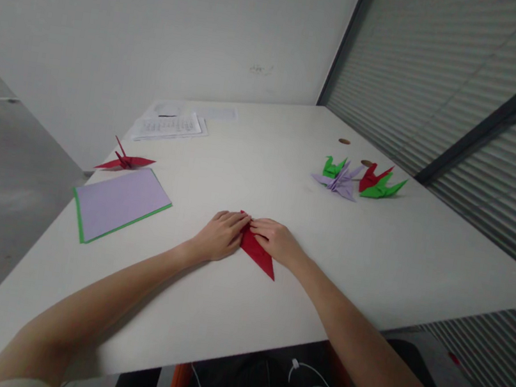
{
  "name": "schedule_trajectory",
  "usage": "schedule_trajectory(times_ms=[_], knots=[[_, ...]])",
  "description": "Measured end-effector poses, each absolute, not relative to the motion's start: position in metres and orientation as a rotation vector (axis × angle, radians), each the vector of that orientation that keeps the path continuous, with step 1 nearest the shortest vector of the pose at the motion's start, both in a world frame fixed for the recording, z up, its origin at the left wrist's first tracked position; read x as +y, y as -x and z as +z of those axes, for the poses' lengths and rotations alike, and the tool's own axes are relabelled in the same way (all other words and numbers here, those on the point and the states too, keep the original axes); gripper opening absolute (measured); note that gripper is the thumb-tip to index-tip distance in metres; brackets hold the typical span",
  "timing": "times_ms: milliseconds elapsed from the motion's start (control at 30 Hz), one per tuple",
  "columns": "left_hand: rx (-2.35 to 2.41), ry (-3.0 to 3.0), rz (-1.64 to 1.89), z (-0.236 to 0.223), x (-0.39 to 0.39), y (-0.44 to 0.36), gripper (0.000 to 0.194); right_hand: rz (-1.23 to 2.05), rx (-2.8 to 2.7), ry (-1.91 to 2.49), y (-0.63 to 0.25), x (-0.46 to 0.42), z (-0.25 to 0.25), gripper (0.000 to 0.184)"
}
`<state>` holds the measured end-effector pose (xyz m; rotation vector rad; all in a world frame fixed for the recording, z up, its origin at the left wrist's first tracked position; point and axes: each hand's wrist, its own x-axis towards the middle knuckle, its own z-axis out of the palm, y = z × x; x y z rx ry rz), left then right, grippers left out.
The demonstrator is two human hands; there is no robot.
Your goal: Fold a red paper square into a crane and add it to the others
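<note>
A piece of red folded paper lies on the table in front of me, a long pointed end aimed toward the table's near edge. My left hand rests on its left side, fingers together and pressed on the upper part. From the right, my right hand holds the same paper, its fingertips meeting those of the left near the top. Both hands hide much of the upper folds.
A red paper crane stands at the left, beyond a stack of purple and green paper sheets. Several folded cranes sit at the right, including a purple one. Written papers lie at the back left. Window blinds border the right side.
</note>
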<state>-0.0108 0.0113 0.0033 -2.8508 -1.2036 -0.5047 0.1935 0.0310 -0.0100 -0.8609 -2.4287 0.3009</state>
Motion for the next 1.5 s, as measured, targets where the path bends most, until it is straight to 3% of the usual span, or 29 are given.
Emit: schedule_trajectory(times_ms=[700,1500], knots=[[-1.248,2.696,-0.308,0.007,0.009,0.007,0.043,0.291,-2.590,0.800,-0.197,0.027,0.007,0.027],[-1.246,2.698,-0.349,0.005,0.009,0.007,0.039,0.363,-2.602,0.747,-0.204,0.031,0.004,0.028]])
